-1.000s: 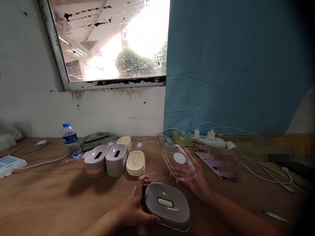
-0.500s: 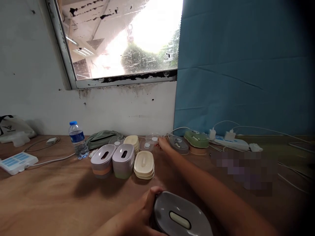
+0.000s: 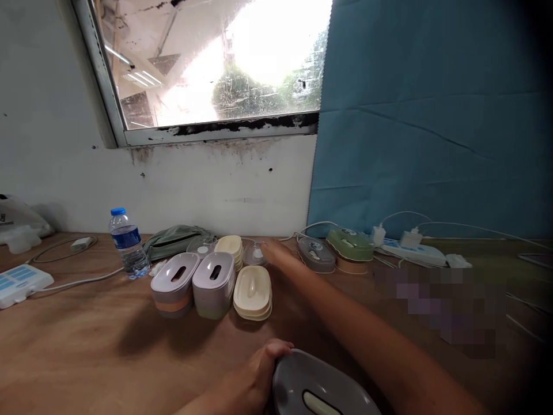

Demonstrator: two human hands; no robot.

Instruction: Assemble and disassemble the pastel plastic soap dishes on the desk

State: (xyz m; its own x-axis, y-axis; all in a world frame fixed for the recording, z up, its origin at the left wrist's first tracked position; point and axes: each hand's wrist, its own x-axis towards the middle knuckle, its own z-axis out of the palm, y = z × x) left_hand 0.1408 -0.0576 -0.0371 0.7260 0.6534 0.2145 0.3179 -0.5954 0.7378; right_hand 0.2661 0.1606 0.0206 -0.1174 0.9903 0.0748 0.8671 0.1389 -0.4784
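Observation:
At the bottom edge, my left hand (image 3: 259,374) grips the side of a dark grey oval container (image 3: 328,374). A long slot in the container's top shows something pale green inside. My right arm stretches to the back of the table, where my right hand (image 3: 274,252) has its fingers closed at the edge of a clear plastic lid (image 3: 254,253). The fingertips are small and partly hidden. Left of it stands a stack of cream oval pieces (image 3: 228,246), and nearer is another cream stack (image 3: 253,288). Two pale lilac slotted containers (image 3: 175,274) stand beside these.
A water bottle (image 3: 128,245) and a green cloth pouch (image 3: 177,241) are at the back left. Grey (image 3: 317,253) and green (image 3: 352,245) oval pieces lie right of my hand. A power strip (image 3: 410,252) with chargers and cables is farther right.
My right hand has moved slightly left, bringing the clear lid it held over to the other clear lid. The grey container sits a little lower in view, still in my left hand.

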